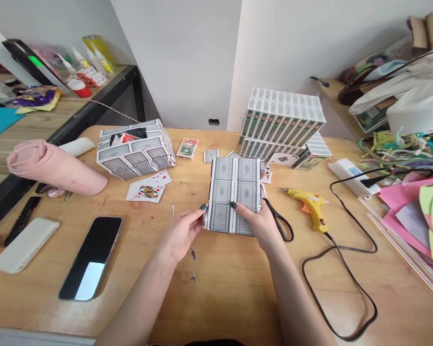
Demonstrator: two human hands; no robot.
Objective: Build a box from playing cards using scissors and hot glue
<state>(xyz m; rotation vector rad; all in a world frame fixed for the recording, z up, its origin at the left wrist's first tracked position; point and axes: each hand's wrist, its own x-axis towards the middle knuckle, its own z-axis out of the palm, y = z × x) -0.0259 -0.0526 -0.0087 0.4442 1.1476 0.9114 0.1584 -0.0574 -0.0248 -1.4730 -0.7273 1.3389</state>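
Observation:
A box covered with grey-patterned playing cards (222, 192) is held in front of me, several card backs showing on its upper face. My right hand (261, 223) grips its near right side, thumb lying on the top. At the lower left edge, my left hand (185, 230) pinches the box's corner between thumb and fingers. Black-handled scissors (284, 227) lie just right of the box, their blades partly hidden. Another card-covered box (135, 149), with an opening in its top, sits at the back left. Loose playing cards (146, 189) lie in front of it.
Stacked card packs (281, 117) stand at the back. A yellow glue gun (310, 206) and its cable lie right, near a white power strip (353, 178). A phone (92, 257), a white power bank (26, 245) and a pink roll (57, 168) occupy the left.

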